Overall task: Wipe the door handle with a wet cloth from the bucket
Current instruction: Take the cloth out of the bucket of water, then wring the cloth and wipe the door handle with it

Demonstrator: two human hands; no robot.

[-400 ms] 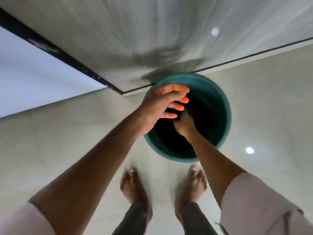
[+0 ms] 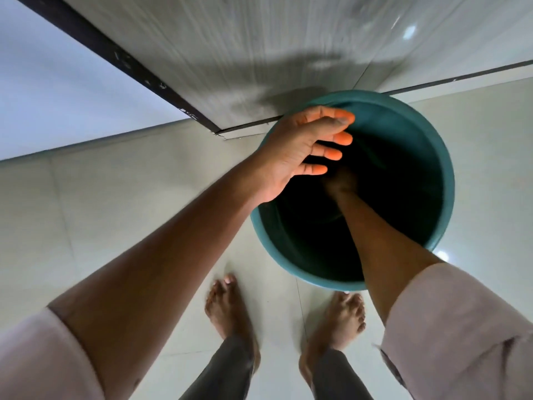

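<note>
A teal bucket (image 2: 432, 157) stands on the tiled floor right in front of my feet, against the foot of the door. Its inside is dark. My left hand (image 2: 300, 148) hovers over the bucket's near-left rim, palm turned right, fingers spread and holding nothing. My right hand (image 2: 341, 180) reaches deep into the bucket and is dim in the shadow; I cannot make out its fingers or whether it holds a cloth. No cloth and no door handle show in this view.
A grey wood-grain door (image 2: 230, 47) with a dark edge strip (image 2: 115, 59) rises just behind the bucket. A pale wall (image 2: 52, 90) lies to the left. My bare feet (image 2: 227, 307) stand on glossy cream tiles just short of the bucket.
The view has closed in on the bucket. My right hand has gone deeper into it, and my left hand's fingers have spread a little above the rim.
</note>
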